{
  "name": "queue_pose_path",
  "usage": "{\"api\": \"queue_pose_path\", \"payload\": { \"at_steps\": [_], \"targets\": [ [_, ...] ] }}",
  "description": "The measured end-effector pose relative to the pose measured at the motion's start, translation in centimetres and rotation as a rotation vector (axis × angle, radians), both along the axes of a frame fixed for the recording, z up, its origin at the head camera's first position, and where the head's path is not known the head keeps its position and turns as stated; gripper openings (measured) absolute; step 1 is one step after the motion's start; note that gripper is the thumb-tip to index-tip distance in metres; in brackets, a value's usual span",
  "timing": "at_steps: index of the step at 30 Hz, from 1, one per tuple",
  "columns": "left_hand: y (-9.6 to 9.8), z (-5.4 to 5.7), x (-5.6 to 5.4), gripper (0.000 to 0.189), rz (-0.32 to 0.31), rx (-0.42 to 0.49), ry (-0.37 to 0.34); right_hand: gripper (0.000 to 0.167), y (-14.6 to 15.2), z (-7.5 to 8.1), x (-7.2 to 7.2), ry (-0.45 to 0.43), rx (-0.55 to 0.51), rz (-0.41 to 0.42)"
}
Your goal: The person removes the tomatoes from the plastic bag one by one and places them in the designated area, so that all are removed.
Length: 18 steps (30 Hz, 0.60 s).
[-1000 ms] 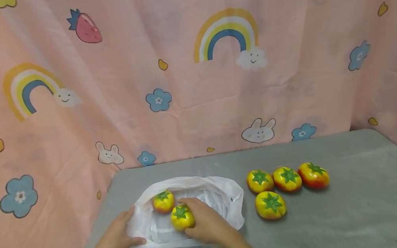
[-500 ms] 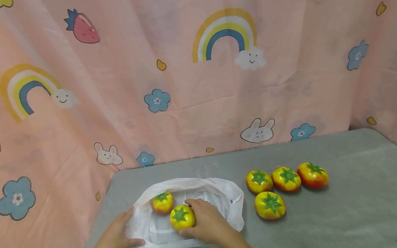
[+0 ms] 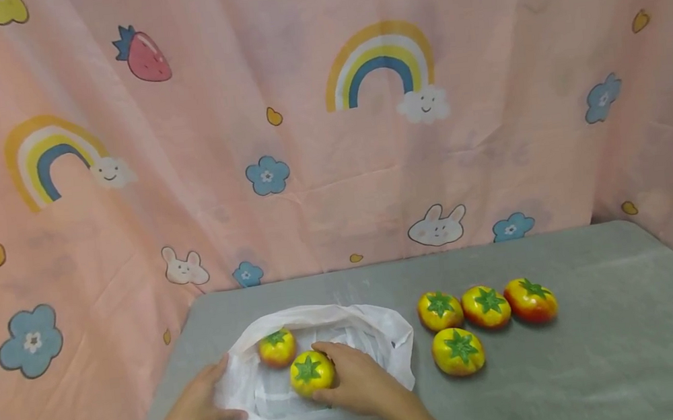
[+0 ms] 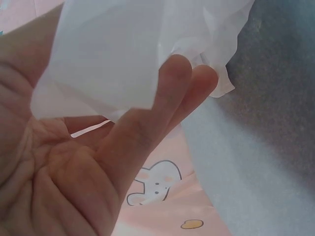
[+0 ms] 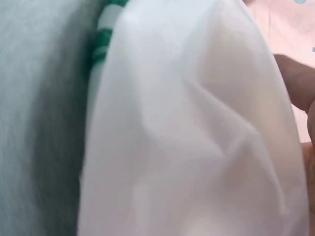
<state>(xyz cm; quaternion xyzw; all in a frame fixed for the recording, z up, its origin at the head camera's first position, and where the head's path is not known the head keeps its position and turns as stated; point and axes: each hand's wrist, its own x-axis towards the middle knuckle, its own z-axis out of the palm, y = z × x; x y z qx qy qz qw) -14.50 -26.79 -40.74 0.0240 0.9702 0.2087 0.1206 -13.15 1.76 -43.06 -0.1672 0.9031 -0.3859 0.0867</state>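
A white plastic bag [image 3: 326, 414] lies with its mouth spread wide in the head view. My left hand [image 3: 200, 406] holds its left rim, thumb along the front edge. In the left wrist view, white plastic hangs across the palm and long fingers [image 4: 170, 88]. Inside the bag mouth, my right hand [image 3: 355, 377] grips a yellow toy tomato [image 3: 312, 372] with a green star-shaped top. Another yellow-red toy tomato [image 3: 277, 349] sits in the bag, behind and left of it. In the right wrist view the bag's side covers most of the right hand.
Right of the bag on the grey table [image 3: 617, 345] are several toy tomatoes: a row with a yellow one [image 3: 440, 311] at its left end and a redder one [image 3: 530, 300] at its right, plus another tomato [image 3: 458, 352] in front. A pink patterned curtain [image 3: 336, 203] hangs behind.
The right hand's fingertips have shifted slightly right on the tomato, so more of the tomato shows. The left hand stays at the bag rim. The head view has tilted a little.
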Motion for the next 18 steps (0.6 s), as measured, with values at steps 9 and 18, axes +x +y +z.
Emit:
{"api": "queue_pose_path", "payload": {
  "at_steps": [9, 18],
  "targets": [
    [0.0, -0.2, 0.0, 0.114, -0.006, 0.007, 0.011, 0.072, 1.4, 0.7, 0.6, -0.026, 0.011, -0.003],
    [-0.3, -0.1, 0.3, 0.112, -0.043, 0.027, 0.061, 0.071, 3.2, 2.2, 1.5, -0.017, 0.003, -0.017]
  ]
}}
